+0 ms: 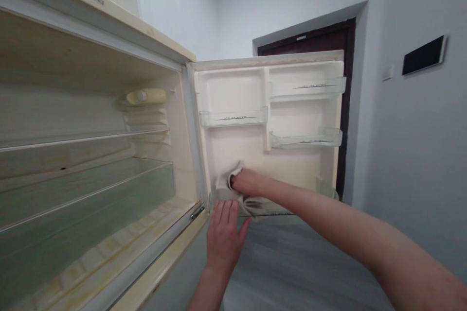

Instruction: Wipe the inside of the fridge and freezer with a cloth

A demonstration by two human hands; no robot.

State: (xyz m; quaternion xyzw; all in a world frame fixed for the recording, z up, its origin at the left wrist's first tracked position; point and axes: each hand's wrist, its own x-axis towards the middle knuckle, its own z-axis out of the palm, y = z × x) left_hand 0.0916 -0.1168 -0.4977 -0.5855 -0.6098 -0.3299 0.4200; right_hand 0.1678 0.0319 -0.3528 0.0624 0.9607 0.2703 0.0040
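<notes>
Scene: A person stands at an open refrigerator, both bare hands at the foot of its swung-out door [255, 155].
Right hand: The right hand [248, 182] is clenched around a pale cloth [223, 185] and presses it against the door's inner lining.
Left hand: The left hand [224, 233] is released and flat, fingers spread upward. Its tips touch the rim of the bottom door shelf [277, 213], just below the cloth.
Where the cloth is: Low on the inner door, near the hinge side, bunched under and around the right hand, with a fold trailing onto the bottom shelf.
How it will handle: By its look the cloth is light, soft and limp, with no stiffness of its own. It is likely best gripped in a wad at its middle, as here.
Which way it lies: One corner pokes up above the knuckles and the rest sags down. The long axis runs roughly upright, slanting toward the bottom shelf.
Around it: Clear upper door racks [233, 117] stand bare, and a yellowish bottle [146, 96] lies on its side deep in the cabinet above glass shelves [83, 138].
Behind: A dark doorway [310, 41] shows past the refrigerator door.
</notes>
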